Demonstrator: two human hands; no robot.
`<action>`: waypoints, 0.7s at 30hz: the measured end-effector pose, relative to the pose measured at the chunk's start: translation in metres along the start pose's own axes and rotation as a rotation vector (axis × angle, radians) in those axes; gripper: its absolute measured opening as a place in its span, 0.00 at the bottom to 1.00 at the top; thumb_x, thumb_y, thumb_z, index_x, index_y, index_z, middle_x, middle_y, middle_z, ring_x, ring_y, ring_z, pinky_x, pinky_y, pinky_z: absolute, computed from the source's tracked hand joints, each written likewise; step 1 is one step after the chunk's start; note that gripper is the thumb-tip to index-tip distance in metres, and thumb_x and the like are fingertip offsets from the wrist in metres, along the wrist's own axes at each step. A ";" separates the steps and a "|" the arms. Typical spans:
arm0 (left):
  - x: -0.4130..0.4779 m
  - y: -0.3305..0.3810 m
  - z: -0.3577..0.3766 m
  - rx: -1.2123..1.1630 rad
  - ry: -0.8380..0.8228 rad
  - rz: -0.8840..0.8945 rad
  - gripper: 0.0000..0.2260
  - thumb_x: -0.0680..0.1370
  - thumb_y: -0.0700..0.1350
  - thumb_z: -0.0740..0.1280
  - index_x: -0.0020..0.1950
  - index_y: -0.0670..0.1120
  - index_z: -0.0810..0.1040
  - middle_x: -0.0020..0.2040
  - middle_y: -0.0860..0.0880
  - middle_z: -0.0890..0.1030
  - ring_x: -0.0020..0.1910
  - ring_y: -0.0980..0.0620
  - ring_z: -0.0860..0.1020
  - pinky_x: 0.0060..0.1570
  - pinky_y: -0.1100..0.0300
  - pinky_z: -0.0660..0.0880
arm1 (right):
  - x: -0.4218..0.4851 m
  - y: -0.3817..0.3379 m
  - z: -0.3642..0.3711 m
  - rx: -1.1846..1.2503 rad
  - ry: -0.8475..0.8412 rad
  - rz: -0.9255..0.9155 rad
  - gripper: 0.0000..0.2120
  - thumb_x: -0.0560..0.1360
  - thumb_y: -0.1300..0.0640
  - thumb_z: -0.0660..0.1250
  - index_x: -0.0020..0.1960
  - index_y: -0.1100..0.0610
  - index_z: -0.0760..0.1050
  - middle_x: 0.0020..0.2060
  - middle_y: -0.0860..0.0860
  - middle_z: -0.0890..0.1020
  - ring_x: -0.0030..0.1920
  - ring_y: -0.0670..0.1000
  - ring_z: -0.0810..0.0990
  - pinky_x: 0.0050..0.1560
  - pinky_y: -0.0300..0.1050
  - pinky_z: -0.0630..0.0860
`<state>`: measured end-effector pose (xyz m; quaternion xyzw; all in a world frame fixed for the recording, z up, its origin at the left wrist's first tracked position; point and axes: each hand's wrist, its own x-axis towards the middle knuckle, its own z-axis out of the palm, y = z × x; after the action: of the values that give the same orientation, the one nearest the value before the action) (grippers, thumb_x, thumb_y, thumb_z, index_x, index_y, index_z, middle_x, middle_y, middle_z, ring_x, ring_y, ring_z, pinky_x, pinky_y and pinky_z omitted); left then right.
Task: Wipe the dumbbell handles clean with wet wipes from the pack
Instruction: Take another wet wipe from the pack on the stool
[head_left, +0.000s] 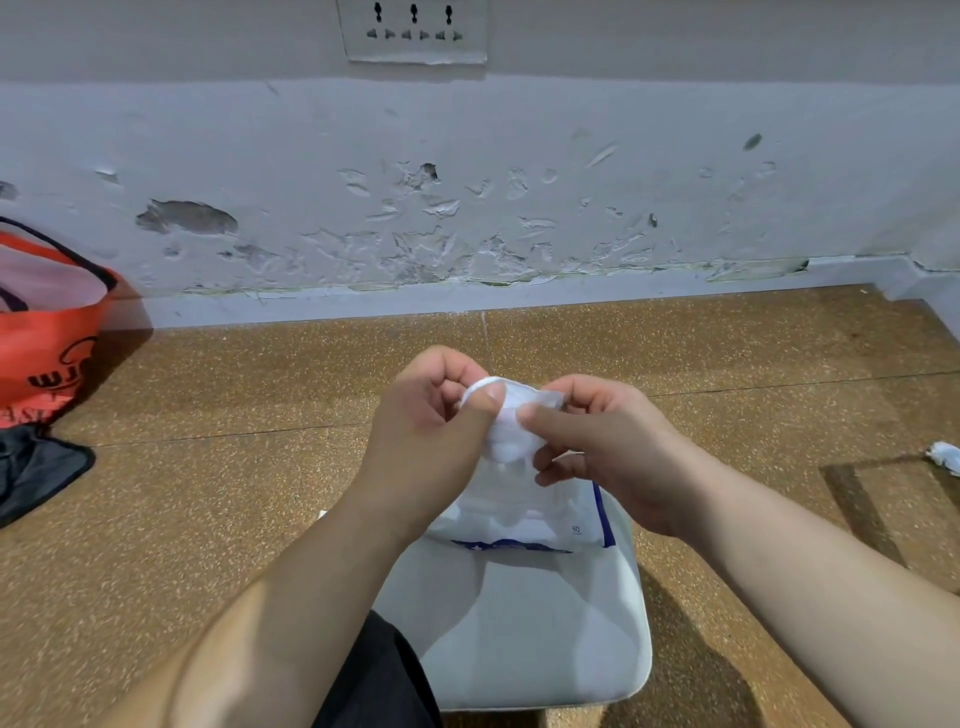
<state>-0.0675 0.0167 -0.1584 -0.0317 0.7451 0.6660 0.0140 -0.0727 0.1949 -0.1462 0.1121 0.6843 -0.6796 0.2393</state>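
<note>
Two hands pinch one wipe (511, 415) between thumb and curled fingers: left hand (431, 410) at its 9 o'clock, right hand (597, 441) at 3. The wipe hangs toward 6, where the pack (524, 514) lies on a seat (545, 649).

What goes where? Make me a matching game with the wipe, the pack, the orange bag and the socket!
Things:
1. wipe
2. pack
3. orange bag
4. socket

Places:
A. high up on the wall
B. on the floor at the far left, by the wall
C. pinched between the left hand and the right hand
D. lying on the pale seat, under the hands

Right pairs: 1-C, 2-D, 3-B, 4-A.
</note>
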 end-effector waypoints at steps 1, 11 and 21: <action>0.000 0.003 0.000 -0.016 0.041 0.010 0.05 0.78 0.44 0.71 0.43 0.47 0.76 0.32 0.49 0.73 0.32 0.51 0.71 0.34 0.57 0.70 | 0.001 0.001 -0.001 -0.027 0.002 -0.003 0.03 0.76 0.66 0.74 0.47 0.60 0.81 0.38 0.57 0.81 0.35 0.55 0.80 0.44 0.55 0.81; 0.000 0.026 -0.008 -0.119 0.520 0.086 0.05 0.85 0.48 0.60 0.50 0.50 0.70 0.37 0.53 0.73 0.31 0.60 0.69 0.31 0.65 0.69 | 0.003 0.013 -0.008 -0.448 0.000 0.065 0.14 0.71 0.76 0.64 0.47 0.61 0.80 0.38 0.55 0.79 0.30 0.52 0.78 0.34 0.48 0.79; 0.000 0.005 0.002 0.056 0.134 -0.219 0.10 0.76 0.50 0.73 0.49 0.46 0.75 0.36 0.50 0.76 0.31 0.56 0.72 0.32 0.60 0.71 | -0.001 0.004 -0.004 -0.722 0.140 -0.067 0.19 0.73 0.64 0.67 0.60 0.49 0.77 0.51 0.48 0.77 0.45 0.51 0.78 0.44 0.45 0.76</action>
<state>-0.0678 0.0189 -0.1532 -0.1569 0.7548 0.6358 0.0378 -0.0708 0.1995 -0.1496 0.0443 0.8979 -0.3927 0.1938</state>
